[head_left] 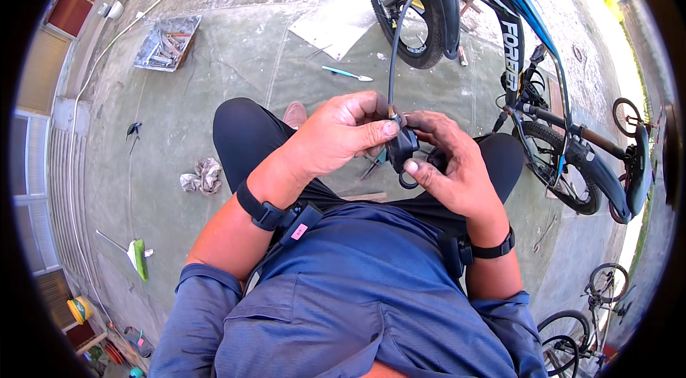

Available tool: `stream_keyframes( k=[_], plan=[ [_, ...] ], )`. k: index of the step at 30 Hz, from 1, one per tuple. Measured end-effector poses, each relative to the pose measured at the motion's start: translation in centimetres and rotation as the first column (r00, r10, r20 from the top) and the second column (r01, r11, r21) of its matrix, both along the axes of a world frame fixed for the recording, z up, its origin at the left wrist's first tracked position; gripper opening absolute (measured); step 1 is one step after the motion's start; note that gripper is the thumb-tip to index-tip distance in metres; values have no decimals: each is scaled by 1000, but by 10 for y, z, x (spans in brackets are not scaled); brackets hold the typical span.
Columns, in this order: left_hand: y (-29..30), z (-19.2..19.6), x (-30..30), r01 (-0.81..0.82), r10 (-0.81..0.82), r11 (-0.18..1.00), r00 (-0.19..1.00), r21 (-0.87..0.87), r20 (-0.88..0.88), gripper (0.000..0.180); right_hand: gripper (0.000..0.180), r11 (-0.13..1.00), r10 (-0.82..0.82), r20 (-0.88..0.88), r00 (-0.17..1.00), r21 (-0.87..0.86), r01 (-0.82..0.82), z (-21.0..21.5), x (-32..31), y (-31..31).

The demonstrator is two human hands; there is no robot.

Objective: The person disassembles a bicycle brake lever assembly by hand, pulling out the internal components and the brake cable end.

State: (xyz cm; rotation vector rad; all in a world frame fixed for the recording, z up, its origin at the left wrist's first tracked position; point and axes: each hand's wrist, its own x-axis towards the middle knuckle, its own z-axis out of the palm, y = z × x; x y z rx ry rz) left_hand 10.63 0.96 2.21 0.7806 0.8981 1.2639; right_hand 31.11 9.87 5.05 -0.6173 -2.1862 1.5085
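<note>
Seated person working a small black bike part beside a blue-and-black bicycle [529, 56]

The bicycle stands at the right on the concrete floor [236, 71]; a tool tray [168, 42] lies well apart; left hand [336, 136] and right hand [450, 163] both pinch the black part [402, 149] above the lap; a black cable [394, 42] rises from it.

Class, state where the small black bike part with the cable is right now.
In the head view, the black bike part sits centre frame, pinched between the left hand and right hand, above the lap.
</note>
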Motion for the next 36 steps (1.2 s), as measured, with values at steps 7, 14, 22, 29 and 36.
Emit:
stream_keyframes(
  k=[7,14,22,29,36],
  plan=[
    [0,11,3,-31,20,998,985,-63,-170,29,50,941,-20,-36,999,-338,6,-13,-13,-8],
    [-13,-4,1,-192,207,978,894,79,-398,47,45,786,-80,-102,992,-618,0,-10,-13,-2],
    [-37,4,8,-140,190,980,871,141,-454,81,38,712,-153,-238,959,-699,-59,-8,-19,0],
    [-41,30,13,-173,177,983,828,58,-532,77,37,644,-208,-372,905,-748,-160,-12,-22,0],
    [-42,22,19,-162,381,925,400,345,-834,72,24,808,-223,-331,917,-589,-15,-6,-23,6]
  ],
)
